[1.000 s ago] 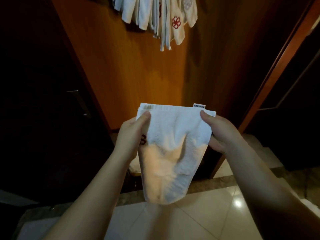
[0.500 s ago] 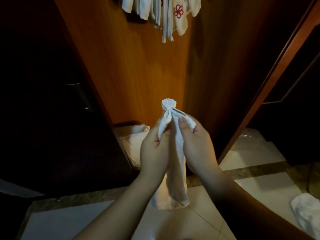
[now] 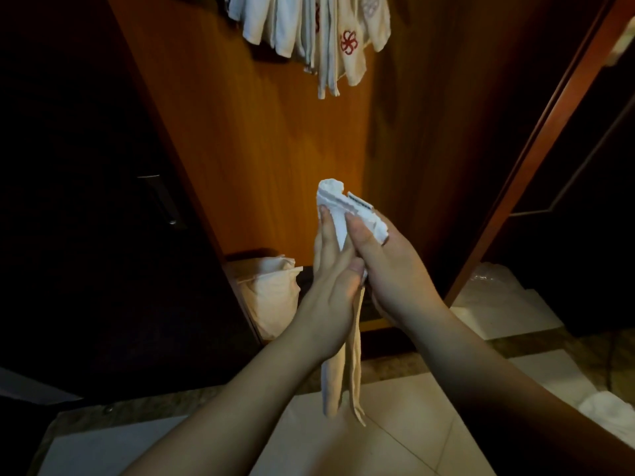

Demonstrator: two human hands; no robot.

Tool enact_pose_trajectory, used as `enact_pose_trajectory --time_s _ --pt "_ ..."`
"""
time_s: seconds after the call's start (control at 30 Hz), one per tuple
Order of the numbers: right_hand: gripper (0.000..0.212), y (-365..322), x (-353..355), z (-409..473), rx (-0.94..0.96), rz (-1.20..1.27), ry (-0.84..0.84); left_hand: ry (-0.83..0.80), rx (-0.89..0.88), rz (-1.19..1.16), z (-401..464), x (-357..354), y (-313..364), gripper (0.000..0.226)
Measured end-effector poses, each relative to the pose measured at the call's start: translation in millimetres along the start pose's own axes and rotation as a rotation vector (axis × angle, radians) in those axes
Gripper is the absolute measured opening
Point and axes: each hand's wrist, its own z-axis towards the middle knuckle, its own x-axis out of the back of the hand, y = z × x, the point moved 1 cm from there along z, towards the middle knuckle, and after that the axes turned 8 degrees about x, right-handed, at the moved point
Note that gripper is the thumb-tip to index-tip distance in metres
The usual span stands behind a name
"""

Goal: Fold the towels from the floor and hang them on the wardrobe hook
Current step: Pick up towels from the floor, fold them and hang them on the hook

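Note:
A white towel (image 3: pixel 338 379) hangs folded in half lengthwise, pressed between my two palms in front of the wardrobe. My left hand (image 3: pixel 331 290) lies flat against its left face, fingers pointing up. My right hand (image 3: pixel 388 269) presses the other face, with its thumb over the bunched top edge and the label. The towel's lower end dangles below my wrists. Several white towels (image 3: pixel 319 32), one with a red flower mark, hang from the top of the orange wardrobe door (image 3: pixel 247 159); the hook itself is hidden.
A pale cloth bag or pillow (image 3: pixel 271 293) stands at the foot of the wardrobe door. Another white towel (image 3: pixel 608 413) lies on the tiled floor at the right edge. A brown door frame (image 3: pixel 536 146) rises on the right. The left side is dark.
The towel, spread wide between my hands a second ago, has been folded in half as my hands came together. They now press it flatter, and the view has tilted up slightly.

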Motion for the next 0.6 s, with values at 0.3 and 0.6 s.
enact_pose_trajectory --time_s 0.3,0.6 --pt "0.029 -26.0 44.3 60.2 0.059 -0.004 -0.105 0.415 -0.019 -0.240 18.1 66.7 16.0 0.054" --pt "0.033 -97.7 40.7 105.7 0.125 0.314 -0.384 -0.308 0.102 -0.469 69.8 103.8 36.7 0.063"
